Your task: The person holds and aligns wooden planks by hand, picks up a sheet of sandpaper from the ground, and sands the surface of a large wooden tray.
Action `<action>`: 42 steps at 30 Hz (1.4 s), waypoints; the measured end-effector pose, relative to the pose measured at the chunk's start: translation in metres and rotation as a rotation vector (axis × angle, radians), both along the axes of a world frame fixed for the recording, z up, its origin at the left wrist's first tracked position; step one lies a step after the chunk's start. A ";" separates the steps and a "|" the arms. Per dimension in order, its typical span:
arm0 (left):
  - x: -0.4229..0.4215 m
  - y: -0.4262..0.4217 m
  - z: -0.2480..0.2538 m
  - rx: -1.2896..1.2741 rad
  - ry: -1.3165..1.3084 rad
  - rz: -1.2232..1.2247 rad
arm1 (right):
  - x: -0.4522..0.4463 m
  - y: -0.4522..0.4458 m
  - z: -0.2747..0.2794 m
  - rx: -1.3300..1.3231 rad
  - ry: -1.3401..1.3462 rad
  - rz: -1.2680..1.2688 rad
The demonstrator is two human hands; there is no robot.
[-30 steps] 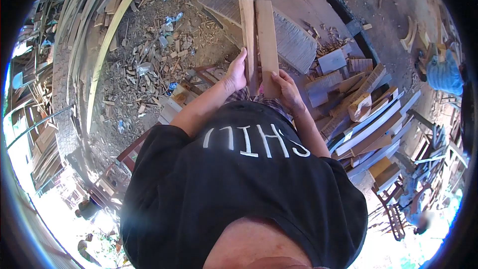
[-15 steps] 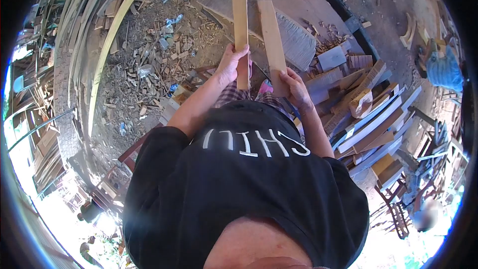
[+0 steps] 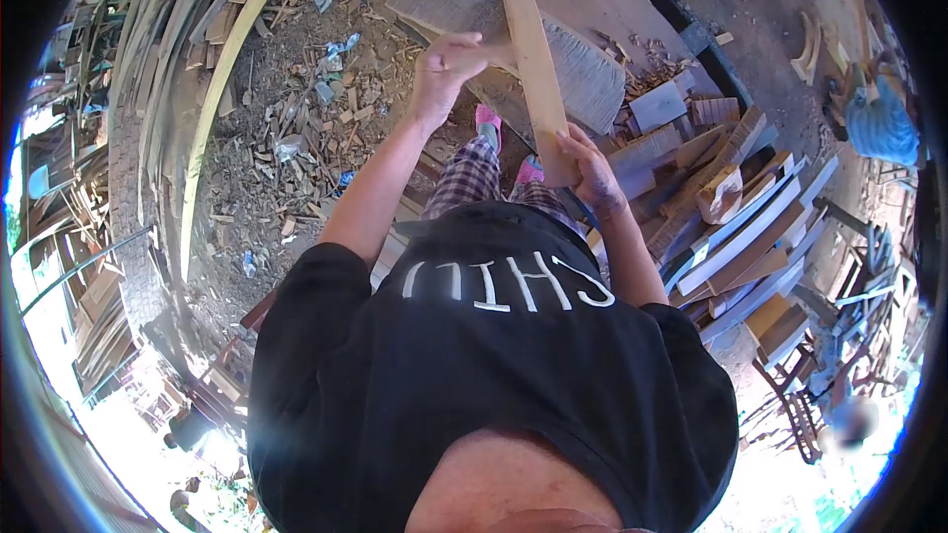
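Observation:
My right hand (image 3: 592, 176) grips the lower end of a flat, pale wooden board (image 3: 539, 79), tilted with its top leaning left. Raised to the left of that board is my left hand (image 3: 444, 77), its fingers pointing right toward the board. Motion smears those fingertips, and a blurred tan patch lies between them and the board. Whether they hold anything cannot be made out. Behind the board, a wide grey weathered plank (image 3: 588, 74) lies on the ground.
Wood scraps and shavings (image 3: 296, 138) litter the ground at left, beside a long curved pale strip (image 3: 222, 89). Stacked boards (image 3: 741, 227) stand close on my right. A dark beam (image 3: 691, 35) runs along the upper right, and a blue bundle (image 3: 881, 128) is beyond it.
The second board, upright in my left hand before, no longer shows clearly. My left hand has moved up and slightly left, uncovering a pink shoe. My right hand still holds its board.

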State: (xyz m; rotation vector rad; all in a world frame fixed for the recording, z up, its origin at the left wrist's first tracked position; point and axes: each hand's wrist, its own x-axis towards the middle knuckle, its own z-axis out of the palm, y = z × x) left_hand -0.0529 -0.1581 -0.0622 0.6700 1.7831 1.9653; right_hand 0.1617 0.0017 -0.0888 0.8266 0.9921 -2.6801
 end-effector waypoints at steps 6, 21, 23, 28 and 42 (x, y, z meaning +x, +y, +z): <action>-0.009 0.019 -0.022 -0.126 0.424 0.059 | -0.018 -0.009 0.026 -0.120 0.088 -0.036; -0.090 0.016 0.045 -1.000 0.682 -0.726 | 0.004 0.033 0.022 0.164 0.016 -0.052; -0.112 0.031 0.027 -0.957 0.653 -0.787 | 0.003 0.035 0.019 0.194 0.025 -0.066; -0.117 0.101 0.025 -1.310 0.878 -1.144 | 0.007 0.034 0.017 0.244 -0.043 -0.094; -0.022 0.048 -0.047 -0.719 0.674 0.145 | 0.005 0.017 0.003 0.029 -0.017 -0.122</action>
